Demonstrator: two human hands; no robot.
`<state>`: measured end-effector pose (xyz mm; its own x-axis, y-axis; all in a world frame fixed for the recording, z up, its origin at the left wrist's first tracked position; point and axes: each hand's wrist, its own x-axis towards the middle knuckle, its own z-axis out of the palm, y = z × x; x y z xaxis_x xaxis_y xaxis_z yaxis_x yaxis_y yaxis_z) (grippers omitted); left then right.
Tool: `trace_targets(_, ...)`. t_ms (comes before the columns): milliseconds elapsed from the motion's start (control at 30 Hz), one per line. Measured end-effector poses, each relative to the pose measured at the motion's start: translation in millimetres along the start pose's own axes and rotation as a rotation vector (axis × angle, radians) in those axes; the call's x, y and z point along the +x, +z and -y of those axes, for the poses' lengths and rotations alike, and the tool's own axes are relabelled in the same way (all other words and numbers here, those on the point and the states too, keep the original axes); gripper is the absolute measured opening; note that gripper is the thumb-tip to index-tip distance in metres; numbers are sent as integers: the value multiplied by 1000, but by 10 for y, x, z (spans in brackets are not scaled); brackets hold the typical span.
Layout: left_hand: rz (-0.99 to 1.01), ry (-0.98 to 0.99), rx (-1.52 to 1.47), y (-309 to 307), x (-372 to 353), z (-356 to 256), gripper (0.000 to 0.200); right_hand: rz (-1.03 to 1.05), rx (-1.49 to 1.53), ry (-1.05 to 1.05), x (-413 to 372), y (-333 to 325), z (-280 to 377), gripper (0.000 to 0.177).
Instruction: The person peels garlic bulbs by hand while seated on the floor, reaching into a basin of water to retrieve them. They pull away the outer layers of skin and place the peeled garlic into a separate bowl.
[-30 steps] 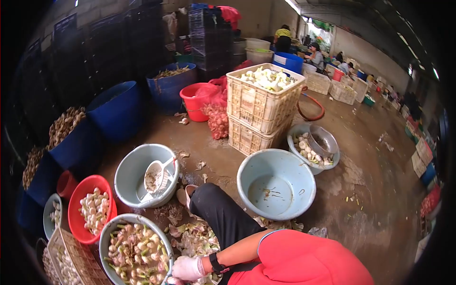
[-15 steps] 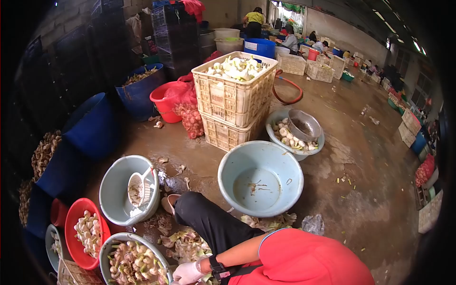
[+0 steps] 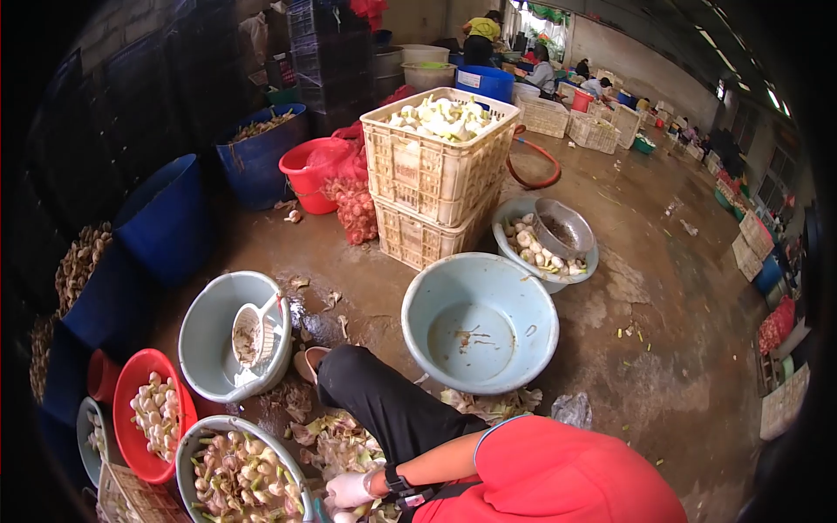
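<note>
My right hand (image 3: 350,490), in a pale glove with a dark band at the wrist, is at the bottom edge. Its fingers look curled and closed, and what they hold is cut off and too small to make out. Just left of it stands a light blue basin of garlic bulbs (image 3: 248,478), some with green stems. Peeled leaves and skins (image 3: 340,444) lie on the floor beyond the hand. My left hand is out of view.
A red basin (image 3: 185,410) of white garlic stands left. Light blue basins (image 3: 545,349) sit ahead, one with a white strainer (image 3: 253,340). Stacked crates (image 3: 436,179) hold garlic. Blue tubs (image 3: 161,222) line the left wall. People work at the back.
My right hand has moved slightly right, away from the garlic basin's rim. The whole view has shifted a little.
</note>
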<state>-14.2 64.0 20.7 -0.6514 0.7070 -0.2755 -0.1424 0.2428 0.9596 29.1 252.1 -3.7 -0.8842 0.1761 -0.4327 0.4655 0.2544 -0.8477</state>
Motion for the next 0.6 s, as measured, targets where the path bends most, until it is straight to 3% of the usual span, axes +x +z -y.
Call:
trace_targets(133,-45,-199,-306,82,15,58,16,-122,-42,-143,-108,-119,175,29)
trace_targets(200,-72,-291,-451,103,50,55,16,-85,148,-219,-92,-50,305,36)
trace_targets(233,-89,-334,-526,112,69,53,16,-242,81,-346,-337,-3,404,33)
trace_targets(267,-90,-330,-529,93,76,84,16,-242,77,-348,-201,39,325,33)
trace_targets(333,31,179,77,6,52,180,18,-98,246,-247,172,190,133,25)
trace_targets(367,27,176,76,68,-6,-22,18,-93,246,-246,163,188,169,25)
trace_targets(433,5,203,485,170,-127,-399,20,74,718,-189,142,161,225,15)
trace_targets(467,9,202,485,151,-118,-350,20,71,720,-187,151,144,222,15)
trace_targets(533,22,102,77,47,-66,-119,20,74,622,-174,188,98,205,6)
trace_targets(567,24,101,80,-23,-41,45,20,-40,-11,-533,183,-2,223,12)
trace_targets(600,-7,116,54,-101,-17,233,22,-42,-7,-535,191,-57,203,12)
